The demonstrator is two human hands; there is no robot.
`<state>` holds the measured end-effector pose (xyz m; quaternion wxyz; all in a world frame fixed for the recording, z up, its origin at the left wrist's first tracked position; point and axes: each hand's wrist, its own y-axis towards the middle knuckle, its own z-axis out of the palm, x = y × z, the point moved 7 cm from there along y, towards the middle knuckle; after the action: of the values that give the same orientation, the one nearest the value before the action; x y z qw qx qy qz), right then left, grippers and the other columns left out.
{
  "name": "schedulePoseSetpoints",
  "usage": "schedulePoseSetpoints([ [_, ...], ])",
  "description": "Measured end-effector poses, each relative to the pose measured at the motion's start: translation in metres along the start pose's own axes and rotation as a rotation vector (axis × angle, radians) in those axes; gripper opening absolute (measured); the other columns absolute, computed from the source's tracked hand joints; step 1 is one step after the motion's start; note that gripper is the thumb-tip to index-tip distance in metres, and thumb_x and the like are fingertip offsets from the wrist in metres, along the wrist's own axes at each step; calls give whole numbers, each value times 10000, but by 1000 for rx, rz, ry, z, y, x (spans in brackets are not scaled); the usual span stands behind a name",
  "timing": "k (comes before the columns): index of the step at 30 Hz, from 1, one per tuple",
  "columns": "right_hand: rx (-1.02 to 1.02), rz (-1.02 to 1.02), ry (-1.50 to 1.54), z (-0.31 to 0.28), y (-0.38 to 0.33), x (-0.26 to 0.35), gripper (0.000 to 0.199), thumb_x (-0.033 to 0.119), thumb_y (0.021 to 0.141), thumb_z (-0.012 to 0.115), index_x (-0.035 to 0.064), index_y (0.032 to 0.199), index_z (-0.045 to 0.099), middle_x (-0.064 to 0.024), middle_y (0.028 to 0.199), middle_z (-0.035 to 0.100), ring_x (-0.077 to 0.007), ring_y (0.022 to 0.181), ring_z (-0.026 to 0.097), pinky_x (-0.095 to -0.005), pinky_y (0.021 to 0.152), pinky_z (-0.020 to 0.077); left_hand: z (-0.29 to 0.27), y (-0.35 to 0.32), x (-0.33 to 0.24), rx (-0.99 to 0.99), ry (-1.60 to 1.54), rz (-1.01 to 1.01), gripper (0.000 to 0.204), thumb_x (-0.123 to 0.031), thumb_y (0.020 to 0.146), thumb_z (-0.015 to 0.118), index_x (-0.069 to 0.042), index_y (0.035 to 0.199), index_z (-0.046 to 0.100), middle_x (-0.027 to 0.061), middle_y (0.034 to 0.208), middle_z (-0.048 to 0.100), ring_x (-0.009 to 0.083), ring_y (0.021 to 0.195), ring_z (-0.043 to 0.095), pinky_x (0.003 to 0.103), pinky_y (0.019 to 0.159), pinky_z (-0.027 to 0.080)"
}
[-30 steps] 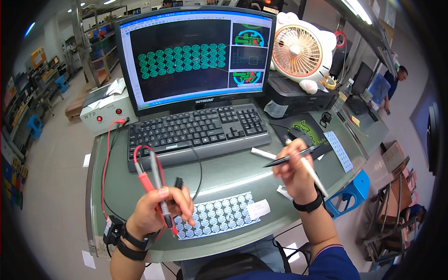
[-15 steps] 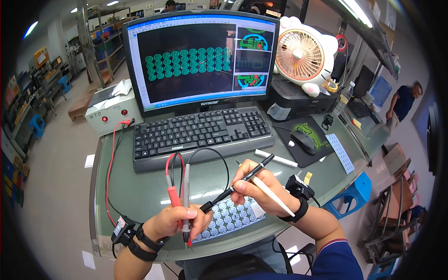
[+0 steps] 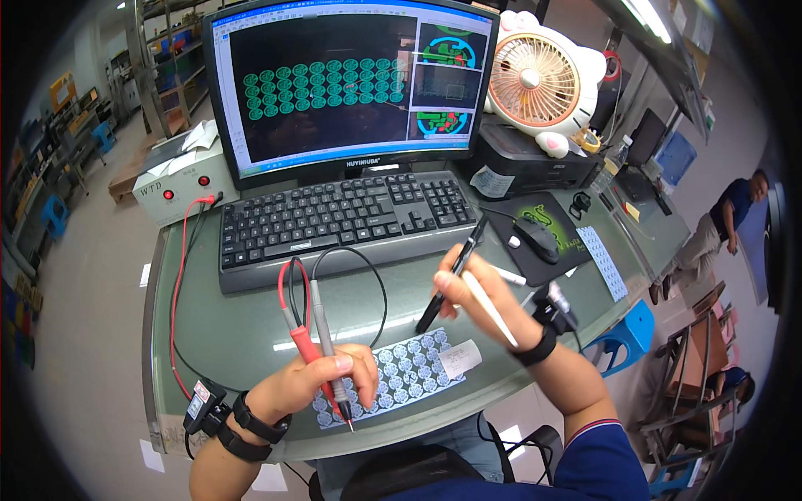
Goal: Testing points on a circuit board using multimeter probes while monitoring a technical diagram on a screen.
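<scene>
My left hand (image 3: 322,377) is closed round a red test probe (image 3: 303,341) and a grey test probe (image 3: 321,326), side by side with their tips pointing down. Below it lies a sheet of round white-and-blue circuit boards (image 3: 408,373), with a white paper slip (image 3: 461,359) on its right end. My right hand (image 3: 478,288) is raised over the desk beyond that slip. Its fingers pinch a black pen (image 3: 462,260), tilted with one end down towards the sheet. A slim white stick (image 3: 491,311), its kind unclear, is held in the same hand.
A keyboard (image 3: 351,219) and a monitor (image 3: 326,92) stand ahead. The probe leads run to a grey box (image 3: 180,188) at left. On the right are a mouse (image 3: 536,240), a white marker (image 3: 510,275), another board sheet (image 3: 603,263), a printer (image 3: 535,167) and a fan (image 3: 535,79).
My right hand with the pen has drawn away from my left hand, to the right and upward. More of the board sheet shows. The left hand still holds both probes.
</scene>
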<state>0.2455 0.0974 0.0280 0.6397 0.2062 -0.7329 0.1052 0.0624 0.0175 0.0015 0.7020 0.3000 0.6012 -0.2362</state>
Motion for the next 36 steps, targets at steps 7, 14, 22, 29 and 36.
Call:
schedulePoseSetpoints([
  [7,-79,-248,-523,-27,-27,9,357,289,984,482,-3,1112,642,-173,838,657,-272,792,645,-356,695,490,17,1,9,154,-89,-75,468,-269,1002,328,0,783,642,86,851,615,285,1087,575,405,1006,406],
  [14,262,28,-262,34,-76,-25,261,176,913,639,43,1136,605,-79,952,649,-187,861,625,-282,766,484,21,1,34,279,149,-204,466,-307,1015,320,-58,795,646,44,840,633,272,1178,571,463,1143,229],
  [22,113,32,-260,38,-80,-37,154,145,873,703,25,923,622,-55,779,657,-133,655,610,-254,594,469,22,-2,36,313,190,-208,473,-299,1024,286,-64,812,638,53,895,626,280,1202,547,462,1135,221],
  [29,83,16,-380,41,-83,-41,154,101,861,713,15,885,587,-71,812,715,-129,708,676,-251,625,504,21,-8,42,237,194,-339,462,-296,1020,300,-56,806,632,46,857,622,256,1187,566,442,1124,269],
  [36,63,-46,-448,45,-82,-36,181,110,833,738,25,859,581,-69,770,682,-153,640,645,-264,565,482,19,-7,47,204,173,-368,436,-301,1005,354,-51,808,651,34,851,640,241,1186,574,441,1142,259],
])
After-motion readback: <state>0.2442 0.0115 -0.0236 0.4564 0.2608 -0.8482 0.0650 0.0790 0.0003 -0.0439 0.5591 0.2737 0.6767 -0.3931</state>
